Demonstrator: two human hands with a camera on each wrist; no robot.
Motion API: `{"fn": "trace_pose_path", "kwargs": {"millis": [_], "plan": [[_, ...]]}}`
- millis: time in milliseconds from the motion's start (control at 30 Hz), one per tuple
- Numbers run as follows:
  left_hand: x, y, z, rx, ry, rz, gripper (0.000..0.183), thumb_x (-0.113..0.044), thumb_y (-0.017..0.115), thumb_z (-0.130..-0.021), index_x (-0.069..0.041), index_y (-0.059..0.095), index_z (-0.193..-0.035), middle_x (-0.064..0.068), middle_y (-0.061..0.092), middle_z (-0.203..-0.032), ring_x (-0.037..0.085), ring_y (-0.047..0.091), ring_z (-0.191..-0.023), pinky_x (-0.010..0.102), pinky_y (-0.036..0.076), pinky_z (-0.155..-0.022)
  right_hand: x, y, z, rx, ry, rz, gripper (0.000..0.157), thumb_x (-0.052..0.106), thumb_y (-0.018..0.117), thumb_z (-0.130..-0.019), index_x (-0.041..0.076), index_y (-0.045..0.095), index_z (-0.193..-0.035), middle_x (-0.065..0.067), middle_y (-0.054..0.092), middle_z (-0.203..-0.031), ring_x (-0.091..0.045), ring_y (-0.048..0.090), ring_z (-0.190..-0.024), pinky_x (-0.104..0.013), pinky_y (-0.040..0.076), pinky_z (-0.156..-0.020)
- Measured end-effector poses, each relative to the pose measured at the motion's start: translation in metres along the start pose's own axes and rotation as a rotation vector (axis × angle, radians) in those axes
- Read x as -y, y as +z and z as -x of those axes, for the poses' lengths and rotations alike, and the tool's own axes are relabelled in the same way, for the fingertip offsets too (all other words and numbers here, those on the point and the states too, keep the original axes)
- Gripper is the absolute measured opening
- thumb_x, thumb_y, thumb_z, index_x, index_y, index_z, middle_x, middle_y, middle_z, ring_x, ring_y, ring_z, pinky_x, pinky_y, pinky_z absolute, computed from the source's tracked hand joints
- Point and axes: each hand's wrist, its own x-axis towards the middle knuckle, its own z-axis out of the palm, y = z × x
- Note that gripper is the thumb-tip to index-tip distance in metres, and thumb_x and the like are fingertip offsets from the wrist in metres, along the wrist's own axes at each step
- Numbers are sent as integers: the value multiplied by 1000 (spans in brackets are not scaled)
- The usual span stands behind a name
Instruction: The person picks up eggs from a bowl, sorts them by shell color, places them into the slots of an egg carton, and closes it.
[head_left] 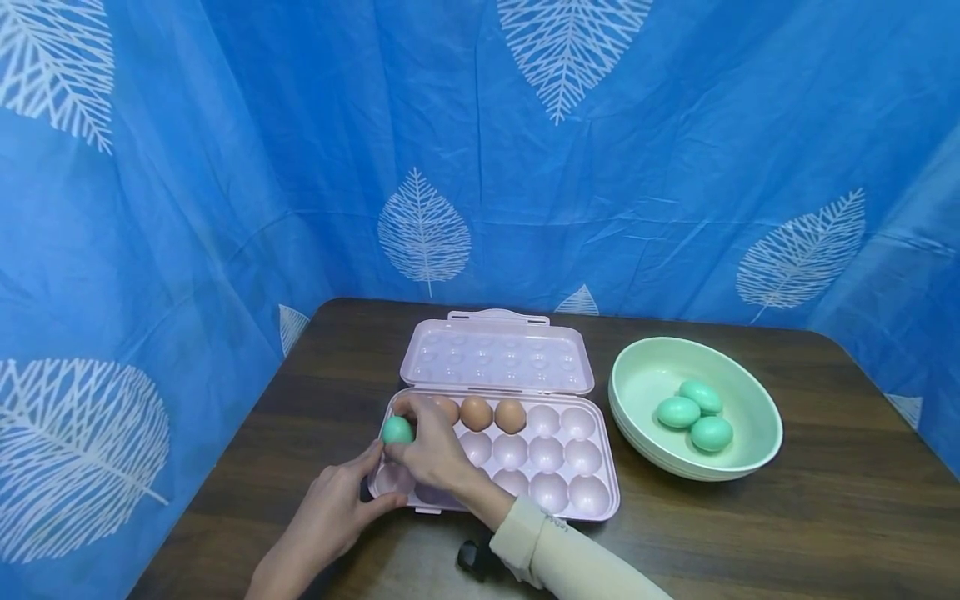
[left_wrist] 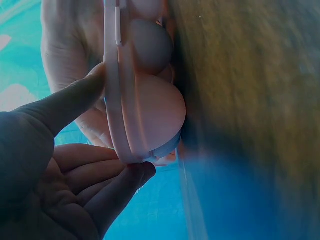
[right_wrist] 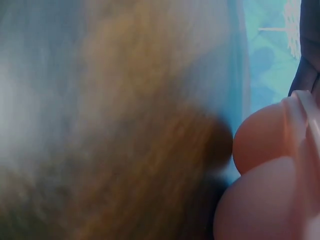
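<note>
A pink plastic egg tray (head_left: 546,455) lies with its lid folded back on the table. At its left end, my right hand (head_left: 435,454) reaches over the cups and holds a green egg (head_left: 397,430) between thumb and fingers, in the middle row. My left hand (head_left: 333,506) grips the tray's front left corner; in the left wrist view its thumb (left_wrist: 75,102) and fingers pinch the rim. Brown eggs (head_left: 477,413) sit in the back row, the leftmost partly hidden behind my right hand. The right wrist view shows mostly blurred tabletop and the tray's cup undersides (right_wrist: 262,137).
To the right of the tray stands a pale green bowl (head_left: 738,379) with 3 green eggs (head_left: 678,412) inside. The lid (head_left: 495,354) lies flat behind the tray. A small black object (head_left: 471,557) is beside the right sleeve. A blue leaf-patterned cloth (head_left: 525,208) hangs behind the wooden table (head_left: 847,450).
</note>
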Motion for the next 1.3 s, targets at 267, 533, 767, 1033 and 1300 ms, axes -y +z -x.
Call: {"fn": "trace_pose_path", "kwargs": {"millis": [267, 533, 767, 1033, 1300], "plan": [[-2, 1, -1, 6, -24, 0, 76, -33, 81, -82, 9, 51, -137, 25, 56, -133, 27, 62, -112, 53, 49, -94, -2, -1, 4, -18, 39, -79, 43, -3, 77, -78, -2, 59, -117, -13, 64, -114, -25, 61, -111, -36, 48, -99], [-2, 0, -2, 21, -42, -8, 78, -34, 81, -82, 10, 50, -138, 26, 55, -134, 33, 60, -117, 53, 49, -94, -5, -9, 8, -38, 55, -120, 44, -2, 75, -80, -3, 61, -121, -10, 63, -113, -22, 60, -108, -34, 49, -97], [-2, 1, -3, -2, -6, -17, 78, -35, 82, -80, 10, 51, -137, 26, 55, -134, 36, 59, -118, 53, 49, -95, -4, -19, 13, -47, 78, -91, 42, 3, 75, -81, 0, 61, -121, -9, 62, -115, -24, 60, -109, -38, 49, -97], [0, 2, 0, -15, 15, -6, 79, -35, 82, -79, 11, 52, -135, 27, 55, -134, 38, 59, -118, 53, 48, -95, -4, -43, 19, 56, 64, -206, 51, 8, 72, -83, -4, 57, -130, -16, 62, -126, -30, 56, -122, -39, 43, -106], [-2, 2, -1, 23, -39, -6, 79, -34, 82, -80, 9, 50, -138, 26, 52, -137, 39, 56, -122, 53, 46, -98, -5, -77, 25, 24, 107, -217, 54, 9, 75, -84, -4, 54, -132, -19, 62, -122, -33, 60, -115, -41, 45, -104]]}}
